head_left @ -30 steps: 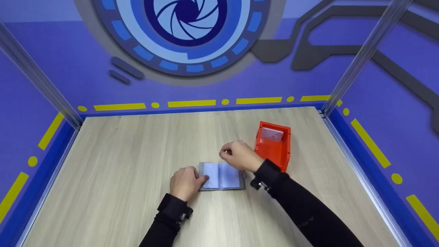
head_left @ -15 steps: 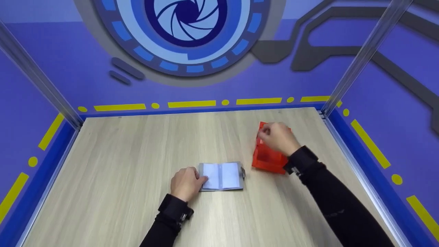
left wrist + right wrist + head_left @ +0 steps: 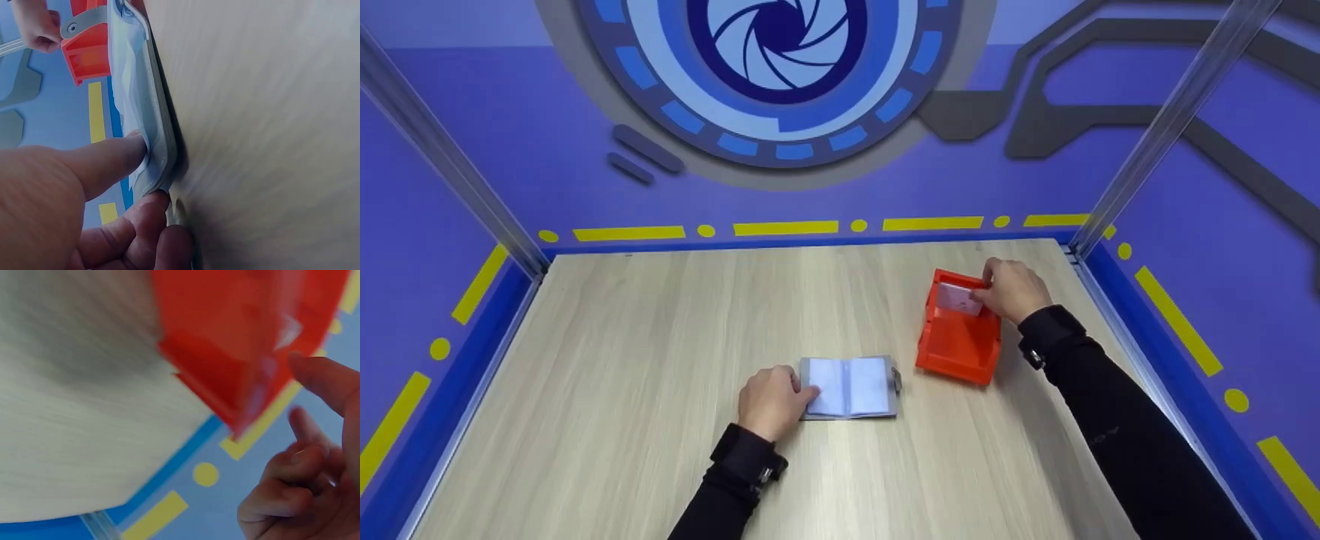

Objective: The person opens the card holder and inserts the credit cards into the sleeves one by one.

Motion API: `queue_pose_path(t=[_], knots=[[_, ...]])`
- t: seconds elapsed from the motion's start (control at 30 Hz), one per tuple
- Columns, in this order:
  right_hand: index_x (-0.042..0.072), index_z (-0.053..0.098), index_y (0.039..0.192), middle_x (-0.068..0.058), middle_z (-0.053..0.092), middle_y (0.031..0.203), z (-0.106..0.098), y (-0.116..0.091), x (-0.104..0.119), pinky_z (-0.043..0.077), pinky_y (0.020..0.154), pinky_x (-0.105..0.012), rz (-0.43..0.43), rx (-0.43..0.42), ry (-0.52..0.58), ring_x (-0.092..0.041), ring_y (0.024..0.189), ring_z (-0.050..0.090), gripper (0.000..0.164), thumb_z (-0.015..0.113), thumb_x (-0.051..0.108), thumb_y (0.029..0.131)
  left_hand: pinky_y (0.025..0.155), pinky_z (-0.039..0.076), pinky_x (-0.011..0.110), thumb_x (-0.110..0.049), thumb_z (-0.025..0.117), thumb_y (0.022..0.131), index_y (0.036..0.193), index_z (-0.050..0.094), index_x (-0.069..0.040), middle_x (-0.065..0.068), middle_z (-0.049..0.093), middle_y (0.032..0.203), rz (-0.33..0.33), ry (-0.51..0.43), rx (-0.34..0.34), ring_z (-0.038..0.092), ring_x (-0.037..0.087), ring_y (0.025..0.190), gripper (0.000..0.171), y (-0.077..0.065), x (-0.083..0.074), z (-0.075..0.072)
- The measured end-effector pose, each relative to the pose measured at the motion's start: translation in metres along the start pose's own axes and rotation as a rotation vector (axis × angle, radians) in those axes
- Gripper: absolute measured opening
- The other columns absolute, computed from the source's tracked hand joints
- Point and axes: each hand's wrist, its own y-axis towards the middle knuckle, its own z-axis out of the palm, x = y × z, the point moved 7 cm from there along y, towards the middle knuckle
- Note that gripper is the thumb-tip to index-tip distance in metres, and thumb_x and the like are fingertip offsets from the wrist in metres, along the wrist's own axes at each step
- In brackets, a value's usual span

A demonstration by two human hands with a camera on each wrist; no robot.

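A grey card holder (image 3: 847, 388) with pale plastic sleeves lies spread on the table, its snap strap at the right side. My left hand (image 3: 774, 403) pinches its left edge; in the left wrist view the thumb (image 3: 112, 163) presses on the sleeves and the fingers are tucked under the cover. My right hand (image 3: 1014, 291) is at the far right corner of a red bin (image 3: 960, 339), thumb beside a pinkish card (image 3: 956, 298) that leans against the bin's back wall. In the right wrist view its thumb and index finger are apart, the other fingers curled.
The wooden tabletop (image 3: 660, 360) ends at a blue printed back wall (image 3: 780, 202). Metal frame posts stand at both far corners, and a side wall (image 3: 1207, 285) runs along the right.
My right hand has gone from above the card holder, right and away over the red bin, to the bin's far right corner. The left hand stays on the card holder.
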Motion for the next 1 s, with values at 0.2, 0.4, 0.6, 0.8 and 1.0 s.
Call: queue_pose_path(t=[0.2, 0.4, 0.6, 0.8, 1.0], knots=[[-0.001, 0.052, 0.131, -0.026, 0.068, 0.117, 0.016, 0.006, -0.018, 0.058, 0.093, -0.056, 0.044, -0.001, -0.007, -0.041, 0.098, 0.065, 0.055, 0.086, 0.028, 0.098, 0.059, 0.037, 0.033, -0.037, 0.09, 0.089, 0.068, 0.059, -0.017, -0.004, 0.057, 0.067, -0.001, 0.003, 0.006, 0.052, 0.017, 0.061, 0.043, -0.001, -0.001, 0.002], [0.0, 0.052, 0.127, -0.024, 0.068, 0.112, 0.021, 0.01, -0.021, 0.058, 0.094, -0.055, 0.07, -0.006, -0.029, -0.04, 0.098, 0.065, 0.049, 0.085, 0.025, 0.099, 0.059, 0.039, 0.034, -0.036, 0.091, 0.088, 0.068, 0.06, -0.017, -0.003, 0.059, 0.067, 0.0, 0.006, 0.001, 0.054, 0.018, 0.061, 0.042, -0.001, -0.003, 0.002], [0.001, 0.056, 0.121, -0.022, 0.067, 0.106, 0.021, 0.011, -0.022, 0.058, 0.093, -0.052, 0.09, 0.016, -0.006, -0.038, 0.096, 0.063, 0.04, 0.084, 0.021, 0.1, 0.059, 0.039, 0.034, -0.036, 0.091, 0.088, 0.068, 0.06, -0.017, -0.003, 0.059, 0.067, 0.007, 0.006, 0.001, 0.054, 0.017, 0.062, 0.042, -0.001, -0.004, 0.002], [0.0, 0.065, 0.121, -0.023, 0.07, 0.108, 0.016, 0.01, -0.014, 0.059, 0.092, -0.054, 0.02, -0.024, -0.03, -0.038, 0.095, 0.064, 0.03, 0.08, 0.018, 0.101, 0.059, 0.038, 0.034, -0.037, 0.091, 0.088, 0.069, 0.059, -0.017, -0.003, 0.058, 0.067, -0.003, 0.004, 0.0, 0.053, 0.017, 0.061, 0.043, 0.0, -0.001, 0.001], [-0.002, 0.077, 0.119, -0.028, 0.075, 0.116, 0.007, 0.007, -0.006, 0.059, 0.093, -0.059, -0.056, -0.108, -0.039, -0.044, 0.101, 0.071, 0.024, 0.073, 0.017, 0.106, 0.059, 0.037, 0.034, -0.036, 0.091, 0.089, 0.068, 0.059, -0.017, -0.004, 0.057, 0.067, 0.005, 0.001, -0.011, 0.051, 0.017, 0.061, 0.043, 0.0, 0.0, -0.001]])
